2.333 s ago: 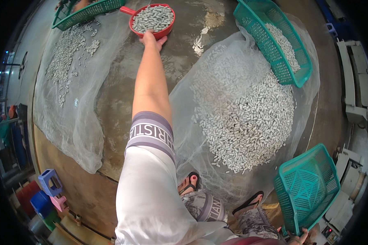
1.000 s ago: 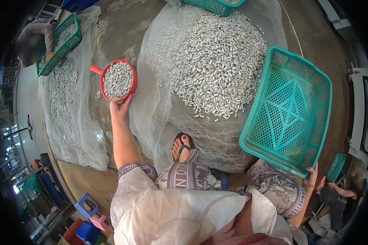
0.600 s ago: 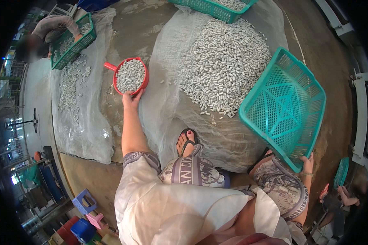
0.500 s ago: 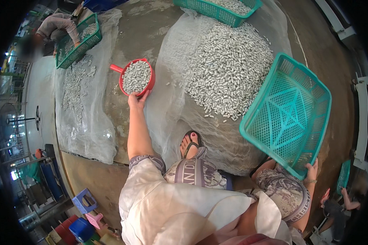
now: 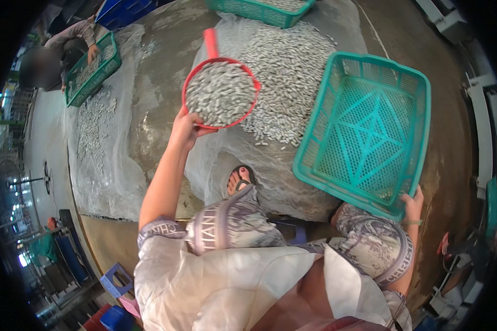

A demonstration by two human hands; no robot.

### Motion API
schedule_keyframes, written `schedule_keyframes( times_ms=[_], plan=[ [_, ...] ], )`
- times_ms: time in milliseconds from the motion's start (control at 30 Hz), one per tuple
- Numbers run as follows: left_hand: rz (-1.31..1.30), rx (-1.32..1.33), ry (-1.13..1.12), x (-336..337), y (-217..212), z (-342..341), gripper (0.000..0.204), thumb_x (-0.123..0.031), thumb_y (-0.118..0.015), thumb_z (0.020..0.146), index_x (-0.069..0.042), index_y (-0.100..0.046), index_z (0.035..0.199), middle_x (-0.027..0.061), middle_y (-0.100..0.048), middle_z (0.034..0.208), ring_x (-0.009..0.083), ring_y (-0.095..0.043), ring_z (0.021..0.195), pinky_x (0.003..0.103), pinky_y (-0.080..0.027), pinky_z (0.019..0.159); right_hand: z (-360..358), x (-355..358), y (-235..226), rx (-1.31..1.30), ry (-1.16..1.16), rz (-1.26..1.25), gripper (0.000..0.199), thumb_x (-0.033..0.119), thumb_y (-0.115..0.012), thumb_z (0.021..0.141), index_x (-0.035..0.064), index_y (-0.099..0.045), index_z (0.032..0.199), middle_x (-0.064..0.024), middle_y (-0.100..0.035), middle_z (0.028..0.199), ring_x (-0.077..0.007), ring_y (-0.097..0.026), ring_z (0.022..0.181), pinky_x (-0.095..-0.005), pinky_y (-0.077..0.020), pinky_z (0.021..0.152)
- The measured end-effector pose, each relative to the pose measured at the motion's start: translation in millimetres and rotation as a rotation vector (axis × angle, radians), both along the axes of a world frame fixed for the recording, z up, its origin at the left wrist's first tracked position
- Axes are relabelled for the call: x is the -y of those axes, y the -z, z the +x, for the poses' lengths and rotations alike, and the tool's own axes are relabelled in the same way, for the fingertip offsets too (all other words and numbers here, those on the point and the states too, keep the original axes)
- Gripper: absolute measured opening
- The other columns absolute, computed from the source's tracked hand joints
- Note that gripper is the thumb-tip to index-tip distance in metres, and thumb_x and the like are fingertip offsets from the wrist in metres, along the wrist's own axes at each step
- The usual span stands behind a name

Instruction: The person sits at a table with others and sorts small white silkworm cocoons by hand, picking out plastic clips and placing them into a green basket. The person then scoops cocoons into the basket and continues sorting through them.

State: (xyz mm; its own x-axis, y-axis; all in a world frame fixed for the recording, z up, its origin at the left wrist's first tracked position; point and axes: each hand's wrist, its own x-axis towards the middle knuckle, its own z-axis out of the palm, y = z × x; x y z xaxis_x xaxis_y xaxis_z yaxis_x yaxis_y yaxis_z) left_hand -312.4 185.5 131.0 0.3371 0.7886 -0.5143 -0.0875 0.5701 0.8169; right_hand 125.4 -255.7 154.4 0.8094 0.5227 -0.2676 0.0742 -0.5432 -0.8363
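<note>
My left hand (image 5: 188, 131) grips the near rim of a red plastic dipper (image 5: 258, 91), its handle pointing away from me. Small silvery-grey, capsule-shaped pieces (image 5: 220, 94) fill it. It is raised over the left part of a big pile of the same pieces (image 5: 284, 74), which lies on pale netting (image 5: 243, 144). At the right, a green plastic basket (image 5: 364, 138) with a lattice bottom has nothing in it and tilts toward me. My right hand (image 5: 412, 204) holds its near right corner; some of those fingers are hidden by the rim.
Another green basket (image 5: 257, 12) of pieces stands beyond the pile. At the far left a person (image 5: 74, 41) reaches into a green basket (image 5: 115, 58), beside netting (image 5: 107, 182) with scattered pieces. A blue stool (image 5: 116, 280) stands lower left. My sandalled foot (image 5: 240, 179) rests on the near netting.
My left hand has raised the filled dipper and brought it rightward to the pile, its handle turning from leftward to pointing away. The green basket in my right hand has shifted slightly left and away.
</note>
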Motion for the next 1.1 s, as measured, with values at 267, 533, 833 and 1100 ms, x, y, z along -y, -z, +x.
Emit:
schedule_keyframes(
  times_ms=[267,533,833,1100],
  plan=[
    [0.618,-0.478,0.662,23.3,-6.8,234.3,0.061,0.001,-0.043,0.070,-0.013,-0.041,0.129,0.0189,-0.055,0.107,0.0327,-0.061,0.082,0.041,-0.054,0.062,-9.3,-6.4,21.5,-0.077,0.022,0.063,0.027,0.003,-0.062,0.066,-0.0035,-0.061,0.092,-0.0074,-0.062,0.083,-0.0151,-0.058,0.072,-0.0281,-0.0463,0.066],
    [1.460,-0.833,0.850,106.1,63.1,318.1,0.063,-0.009,-0.053,0.074,-0.015,-0.035,0.134,0.0279,-0.042,0.121,0.0424,-0.060,0.072,0.045,-0.052,0.061,-26.5,-1.8,64.5,-0.511,-0.045,0.100,0.021,0.018,-0.066,0.081,-0.0021,-0.063,0.087,-0.0048,-0.063,0.082,-0.0101,-0.057,0.070,-0.0260,-0.0454,0.059],
    [1.759,-0.667,1.176,141.6,27.2,306.5,0.067,-0.030,-0.072,0.064,-0.021,-0.047,0.125,0.0195,-0.045,0.116,0.0344,-0.052,0.102,0.048,-0.045,0.085,-17.7,16.1,102.8,-0.707,-0.614,-0.297,0.035,0.032,-0.059,0.087,-0.0022,-0.066,0.090,-0.0038,-0.064,0.085,-0.0093,-0.056,0.077,-0.0229,-0.0441,0.068],
    [1.339,-0.421,1.116,64.7,85.7,311.5,0.087,-0.050,-0.077,0.054,-0.025,-0.040,0.128,0.0232,-0.037,0.131,0.0426,-0.035,0.120,0.053,-0.032,0.096,-12.3,3.4,101.0,-0.577,-0.538,-0.093,0.057,0.044,-0.051,0.088,-0.0003,-0.047,0.124,-0.0157,-0.060,0.110,-0.0265,-0.052,0.108,-0.0357,-0.0417,0.092]
  ],
)
